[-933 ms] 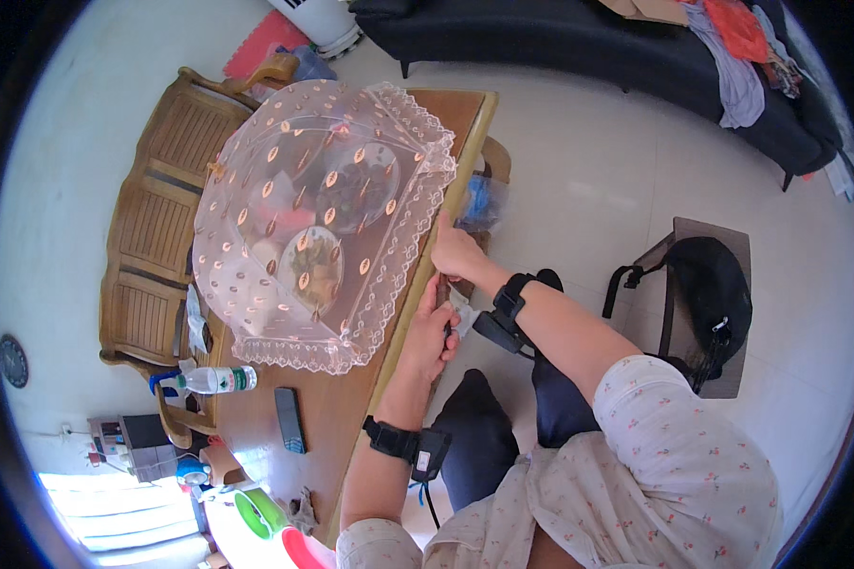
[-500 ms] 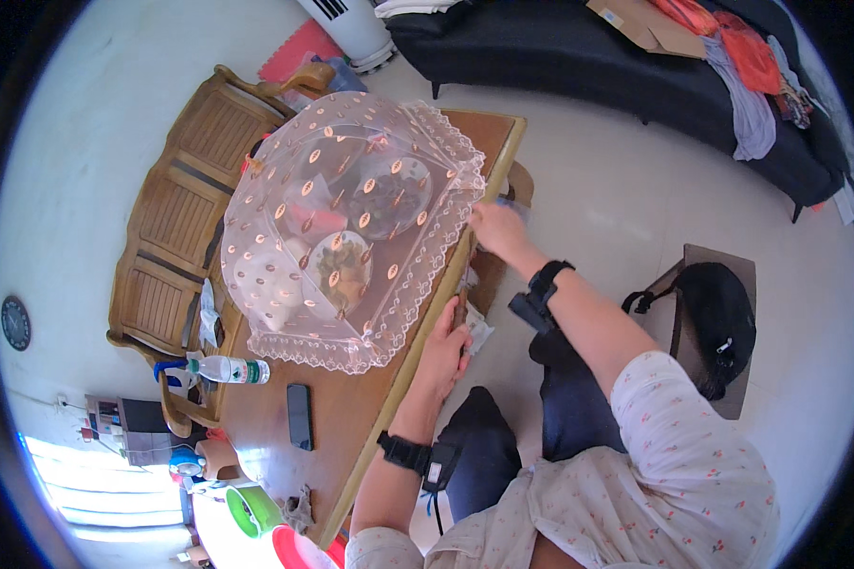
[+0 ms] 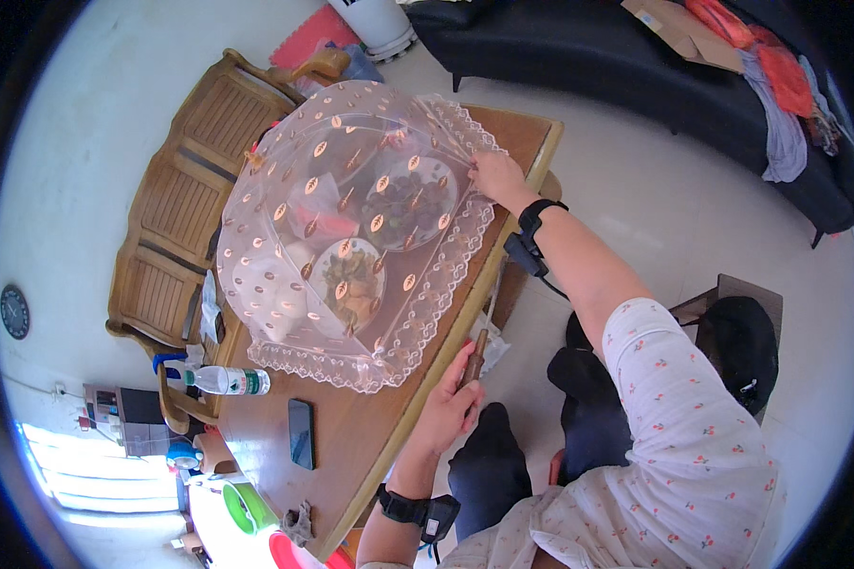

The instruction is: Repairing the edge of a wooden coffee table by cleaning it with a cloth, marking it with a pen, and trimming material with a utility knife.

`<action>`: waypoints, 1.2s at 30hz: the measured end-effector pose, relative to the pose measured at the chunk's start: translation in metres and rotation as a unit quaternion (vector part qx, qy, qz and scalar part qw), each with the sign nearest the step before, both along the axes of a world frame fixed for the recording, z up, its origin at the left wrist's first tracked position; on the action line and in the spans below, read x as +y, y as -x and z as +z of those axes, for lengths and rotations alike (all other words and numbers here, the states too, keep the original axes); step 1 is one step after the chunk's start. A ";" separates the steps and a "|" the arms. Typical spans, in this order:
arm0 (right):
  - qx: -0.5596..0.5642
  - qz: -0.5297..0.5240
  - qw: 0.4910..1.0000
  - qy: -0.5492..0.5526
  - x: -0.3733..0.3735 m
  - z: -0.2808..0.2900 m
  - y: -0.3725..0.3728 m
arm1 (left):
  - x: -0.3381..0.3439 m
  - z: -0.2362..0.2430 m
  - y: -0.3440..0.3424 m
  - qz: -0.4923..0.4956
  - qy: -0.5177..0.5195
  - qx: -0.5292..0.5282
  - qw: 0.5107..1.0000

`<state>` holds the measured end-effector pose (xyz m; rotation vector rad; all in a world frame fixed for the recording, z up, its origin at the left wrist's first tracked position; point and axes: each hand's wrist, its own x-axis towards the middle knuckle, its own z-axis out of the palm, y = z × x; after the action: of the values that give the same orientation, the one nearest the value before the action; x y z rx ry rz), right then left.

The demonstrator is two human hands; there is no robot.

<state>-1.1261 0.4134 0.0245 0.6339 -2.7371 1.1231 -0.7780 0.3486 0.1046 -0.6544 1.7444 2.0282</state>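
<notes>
A pink mesh food cover [image 3: 256,251] with leaf prints and a lace hem stands domed over dishes on the wooden table [image 3: 256,427]. My right hand [image 3: 499,178] pinches the cover's lace edge at its right corner. Through the mesh show a plate of food [image 3: 353,284], a larger plate of dark food [image 3: 408,211] and something pink and white. Just off the table's near edge, my left hand [image 3: 446,406] is closed round a brown-handled tool [image 3: 474,358]. A thin shaft or blade points up from its handle; its exact kind is unclear.
On the table lie a phone [image 3: 301,433] and a water bottle [image 3: 226,380]. A wooden bench [image 3: 176,223] stands along the left wall. Beyond the floor at right are a black sofa [image 3: 588,71] and a stool [image 3: 769,294] bearing a black bag [image 3: 740,351].
My right hand has moved up and left, drawing in over the table with the cover's edge. My left hand has shifted a little lower, and more of the brown-handled tool shows.
</notes>
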 end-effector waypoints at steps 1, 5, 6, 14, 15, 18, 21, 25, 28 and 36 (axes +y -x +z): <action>-0.012 0.003 1.000 0.000 -0.002 0.000 0.001 | -0.002 -0.002 -0.002 0.003 -0.010 0.000 1.000; -0.019 0.007 1.000 0.018 -0.009 -0.006 0.014 | -0.007 -0.005 -0.005 -0.001 -0.009 0.006 1.000; -0.020 0.006 1.000 0.018 -0.009 -0.007 0.018 | -0.007 -0.006 -0.005 -0.003 -0.007 0.007 1.000; 0.028 0.017 0.985 0.168 0.025 0.000 0.006 | -0.006 -0.011 0.002 0.007 0.035 -0.001 0.999; 0.026 0.013 0.986 0.164 0.033 0.001 -0.006 | -0.006 -0.014 0.001 0.006 0.053 0.010 0.999; -0.113 -0.072 0.977 0.166 0.056 -0.006 -0.061 | -0.006 -0.017 -0.001 -0.001 0.089 0.030 0.996; -0.325 -0.023 0.926 0.190 0.050 -0.044 -0.148 | -0.018 -0.025 -0.015 0.026 0.129 0.035 0.991; -0.547 0.031 0.757 0.356 0.041 -0.041 -0.237 | -0.002 -0.028 -0.007 0.022 0.151 0.016 0.988; -0.416 0.025 0.777 0.472 0.007 -0.050 -0.263 | 0.007 -0.028 0.001 0.029 0.111 0.024 0.993; -0.442 -0.031 0.677 0.587 0.010 -0.004 -0.249 | 0.010 -0.039 0.022 0.155 -0.232 -0.010 0.960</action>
<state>-0.8773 0.4229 0.0210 -0.3101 -1.5730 3.2207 -0.8002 0.3588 0.0655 -0.8188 1.1362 2.5103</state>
